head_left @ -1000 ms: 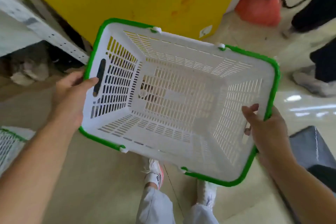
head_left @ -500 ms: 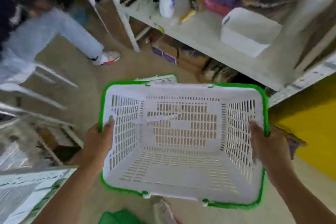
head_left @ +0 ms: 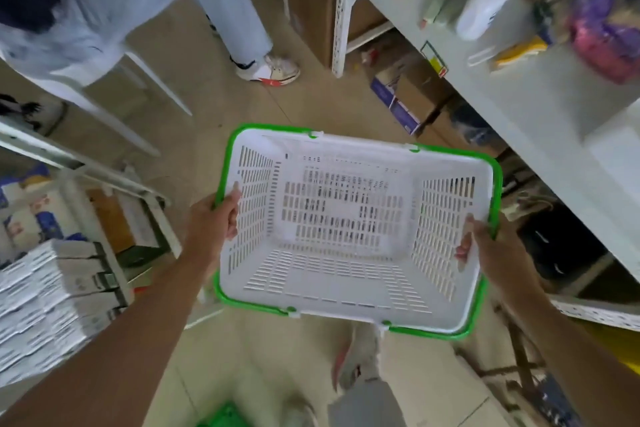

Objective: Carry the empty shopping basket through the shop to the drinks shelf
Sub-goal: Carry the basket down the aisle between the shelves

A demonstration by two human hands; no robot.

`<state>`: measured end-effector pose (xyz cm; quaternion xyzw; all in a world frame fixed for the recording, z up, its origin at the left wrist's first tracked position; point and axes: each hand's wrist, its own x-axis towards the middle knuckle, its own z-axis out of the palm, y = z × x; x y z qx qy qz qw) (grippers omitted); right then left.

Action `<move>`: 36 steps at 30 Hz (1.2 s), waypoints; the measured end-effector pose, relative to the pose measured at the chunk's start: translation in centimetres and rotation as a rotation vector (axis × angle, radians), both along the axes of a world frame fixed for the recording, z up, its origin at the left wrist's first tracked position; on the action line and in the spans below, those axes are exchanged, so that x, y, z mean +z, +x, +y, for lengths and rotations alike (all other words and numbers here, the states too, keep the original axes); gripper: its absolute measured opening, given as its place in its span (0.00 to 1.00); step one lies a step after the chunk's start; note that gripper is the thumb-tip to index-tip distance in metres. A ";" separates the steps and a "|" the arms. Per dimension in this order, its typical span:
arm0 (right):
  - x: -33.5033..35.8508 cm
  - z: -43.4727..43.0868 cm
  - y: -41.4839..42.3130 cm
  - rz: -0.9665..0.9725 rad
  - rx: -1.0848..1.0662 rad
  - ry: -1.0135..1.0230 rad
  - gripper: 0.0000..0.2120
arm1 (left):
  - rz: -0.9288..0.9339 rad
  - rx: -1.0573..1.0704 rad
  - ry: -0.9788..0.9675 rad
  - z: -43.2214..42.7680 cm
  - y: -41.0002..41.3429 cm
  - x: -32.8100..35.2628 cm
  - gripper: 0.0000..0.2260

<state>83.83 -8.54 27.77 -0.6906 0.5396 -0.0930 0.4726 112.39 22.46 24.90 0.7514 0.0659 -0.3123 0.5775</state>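
Between the white metal shelf and a seated person, white slatted plastic shopping basket with green rim is empty, held level at its short ends, left hand and right hand each clamped over the rim; no drinks shelf visible, so carry looks mid-way.

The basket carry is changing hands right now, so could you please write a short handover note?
Left hand: gripping the shopping basket's left end wall.
Right hand: gripping its right end wall, fingers inside.
Basket: empty, held level above the floor in an aisle.
Nearby: a white shelf of household goods on the right, a seated person's leg ahead left.
Done: basket picked up, carry under way.
Left: no drinks shelf in view; walk on to it.
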 end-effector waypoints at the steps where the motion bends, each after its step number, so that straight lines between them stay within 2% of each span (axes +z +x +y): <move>1: -0.9 -1.0 0.5 0.032 0.028 -0.010 0.14 | 0.025 -0.010 -0.027 -1.0 0.9 -1.3 0.17; 4: -4.5 -4.1 3.2 0.101 0.052 -0.037 0.18 | 0.120 0.027 -0.037 -3.4 3.3 -5.0 0.10; 6: -7.4 -6.1 4.9 0.132 0.062 -0.036 0.18 | 0.135 0.063 0.027 -5.0 4.6 -7.5 0.08; 8: -10.4 -7.7 5.5 0.193 0.063 0.011 0.14 | 0.064 0.035 0.178 -6.8 5.2 -10.2 0.08; 10: -12.7 -8.6 6.0 0.256 0.048 0.027 0.10 | -0.079 -0.082 0.402 -8.3 5.3 -12.6 0.10; 13: -16.0 -8.7 6.8 0.392 0.091 -0.039 0.26 | -0.262 -0.224 0.623 -9.8 5.8 -15.2 0.08; 17: -19.8 -9.5 7.7 0.473 0.119 -0.040 0.27 | -0.357 -0.304 0.753 -11.4 7.4 -19.8 0.11; 20: -22.4 -10.1 7.5 0.507 0.141 -0.028 0.32 | -0.305 -0.337 0.754 -12.1 7.8 -22.8 0.18; 23: -25.6 -10.2 7.1 0.559 0.070 0.055 0.33 | -0.204 -0.401 0.760 -12.7 7.8 -25.4 0.22; 27: -29.6 -9.7 8.1 0.559 -0.036 0.244 0.28 | -0.093 -0.377 0.887 -12.5 8.0 -28.2 0.19; 30: -30.6 -9.9 8.5 0.552 -0.036 0.270 0.23 | 0.001 -0.349 0.860 -12.2 7.9 -28.8 0.14; 32: -29.7 -10.1 8.3 0.568 0.011 0.234 0.19 | -0.004 -0.348 0.828 -11.5 8.0 -28.1 0.12; 34: -27.3 -9.9 7.9 0.594 0.151 0.109 0.17 | -0.025 -0.330 0.801 -10.2 7.7 -26.0 0.10; 36: -23.8 -9.9 7.0 0.529 0.255 -0.017 0.14 | -0.071 -0.250 0.755 -8.6 6.6 -22.8 0.09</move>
